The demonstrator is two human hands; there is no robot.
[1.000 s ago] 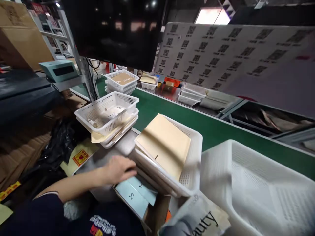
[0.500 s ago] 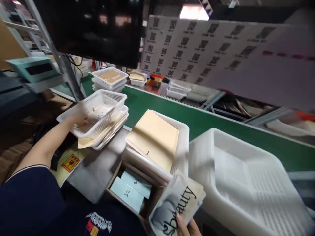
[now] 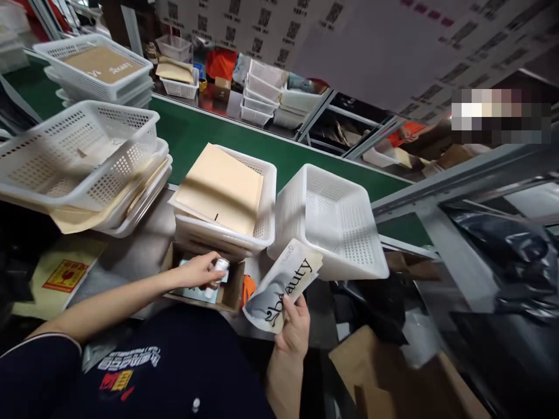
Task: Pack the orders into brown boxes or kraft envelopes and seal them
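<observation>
My left hand is closed round a small white-capped bottle; its lower part is partly covered by my fingers. Hand and bottle are over an open cardboard box that holds light-blue boxes. Between thumb and fingers, my right hand grips a pouch printed with the word "beauty". The pouch tilts in front of the stacked white baskets. Behind the cardboard box, a white basket carries a cream padded envelope.
At the left stand stacked white baskets with envelopes between them. A deep stack of white baskets is at the right. Beyond runs a green conveyor belt. A sheet of printed codes hangs overhead. Cardboard lies lower right.
My left hand has come out of the left basket and over the cardboard box, now with the bottle. My right hand still holds the pouch. The view has swung right.
</observation>
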